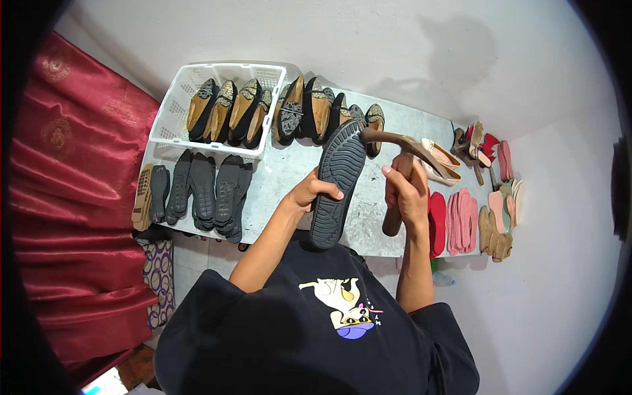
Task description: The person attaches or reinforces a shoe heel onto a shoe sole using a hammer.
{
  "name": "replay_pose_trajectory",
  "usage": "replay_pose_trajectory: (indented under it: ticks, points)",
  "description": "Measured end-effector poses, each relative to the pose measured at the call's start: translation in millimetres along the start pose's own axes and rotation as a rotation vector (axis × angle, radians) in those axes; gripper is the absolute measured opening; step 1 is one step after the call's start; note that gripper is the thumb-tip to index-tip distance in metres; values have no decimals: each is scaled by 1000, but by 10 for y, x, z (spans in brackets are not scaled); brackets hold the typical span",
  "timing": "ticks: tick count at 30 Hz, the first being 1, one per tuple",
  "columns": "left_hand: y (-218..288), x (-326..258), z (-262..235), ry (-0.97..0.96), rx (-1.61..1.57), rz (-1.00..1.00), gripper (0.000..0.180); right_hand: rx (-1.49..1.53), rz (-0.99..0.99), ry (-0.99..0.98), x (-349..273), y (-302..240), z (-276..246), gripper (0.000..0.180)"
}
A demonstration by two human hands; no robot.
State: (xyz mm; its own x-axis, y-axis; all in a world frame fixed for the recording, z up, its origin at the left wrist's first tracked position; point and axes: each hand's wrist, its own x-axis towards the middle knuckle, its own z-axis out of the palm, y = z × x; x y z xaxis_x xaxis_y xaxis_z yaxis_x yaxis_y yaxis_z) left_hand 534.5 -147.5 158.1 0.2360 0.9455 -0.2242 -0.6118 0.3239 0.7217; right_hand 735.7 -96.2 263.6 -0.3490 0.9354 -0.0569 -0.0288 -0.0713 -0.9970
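Observation:
My left hand (311,191) is closed round the side of a shoe (338,187), which is turned so its ridged black sole faces up. The thumb lies across the sole near its middle. My right hand (409,194) grips a hammer (393,222) by its wooden handle. The hammer's brown, curved metal head reaches left, and its end is at the edge of the sole near the toe; whether it touches is hard to tell. The upper of the held shoe is hidden beneath the sole.
A white plastic basket (168,141) with several patterned loafers stands on the table (276,217) at the back left. More loafers (316,112) line the back. Black soles (204,191) lie at left. Cream flats (440,158), pink insoles (462,220) and tan pieces (495,240) lie at right.

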Motion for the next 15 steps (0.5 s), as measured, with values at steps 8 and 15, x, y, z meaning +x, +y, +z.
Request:
replay_pose_trajectory:
  ticks: [8,15]
  points:
    - [67,-55,42,-7,-72,-8,54,153,21,22,136,-68,0,23]
    - [56,-121,-22,-39,-144,-31,49,300,74,2,147,-36,-13,24]
